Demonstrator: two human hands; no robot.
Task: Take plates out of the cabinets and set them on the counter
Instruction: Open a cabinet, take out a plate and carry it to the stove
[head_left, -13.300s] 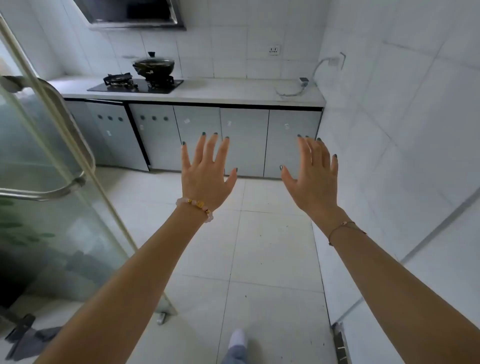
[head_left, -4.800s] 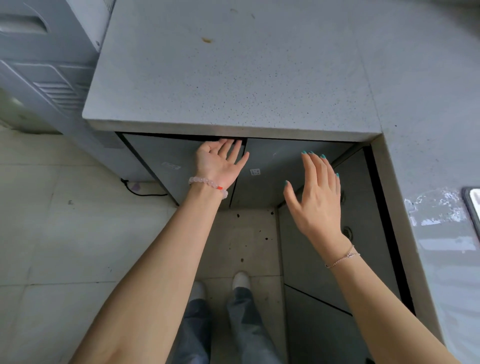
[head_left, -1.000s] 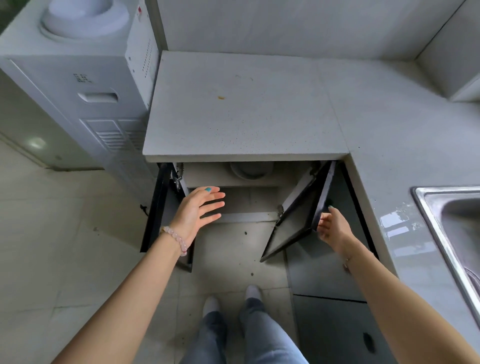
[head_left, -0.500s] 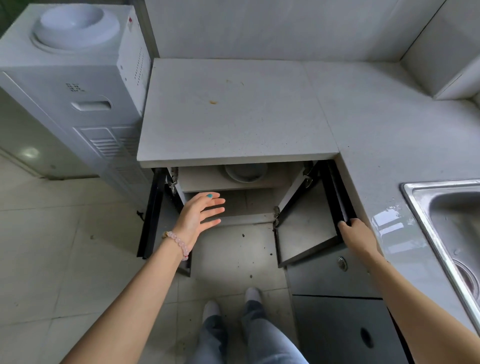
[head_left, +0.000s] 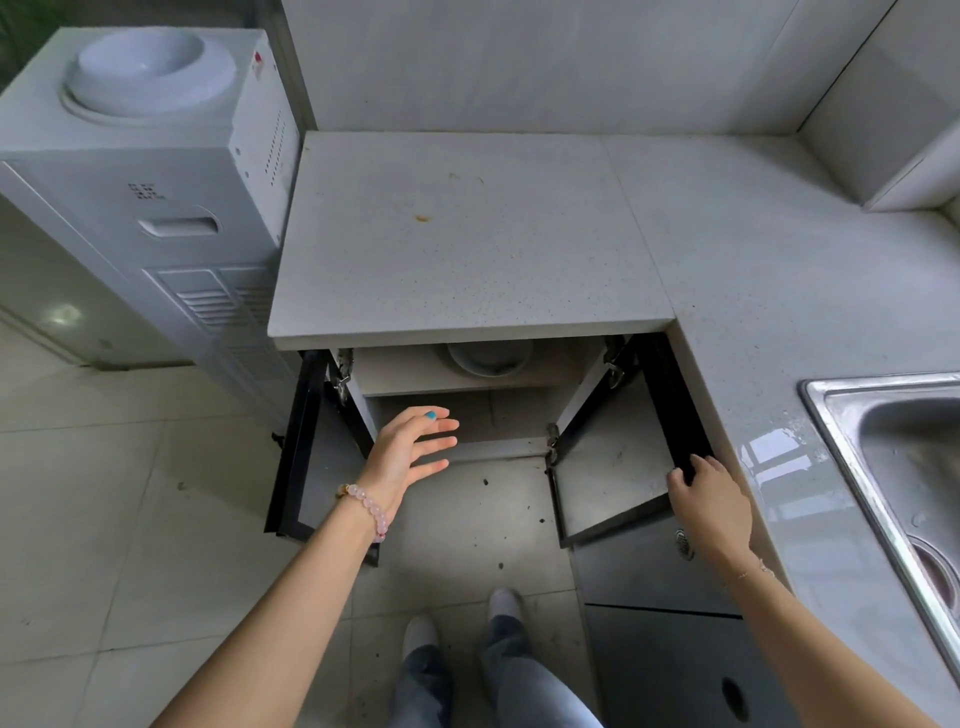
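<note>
Below the speckled white counter (head_left: 467, 249) the cabinet stands with both doors swung out. On its upper shelf (head_left: 400, 374) lies a round white plate or bowl (head_left: 488, 357), its back half hidden under the counter edge. My left hand (head_left: 410, 449) hovers open in front of the cabinet mouth, fingers spread, below the shelf and holding nothing. My right hand (head_left: 709, 501) grips the outer edge of the right cabinet door (head_left: 608, 467). The left door (head_left: 301, 447) hangs wide open.
A white water dispenser (head_left: 156, 182) stands against the counter's left side. A steel sink (head_left: 904, 467) is set in the counter at the right. Closed grey cabinet fronts (head_left: 660, 660) run below the sink. My feet (head_left: 467, 618) are on the tiled floor.
The right door has swung further open, with my right hand moving right along with its edge. My left hand stays open in front of the cabinet. The view has pulled back slightly.
</note>
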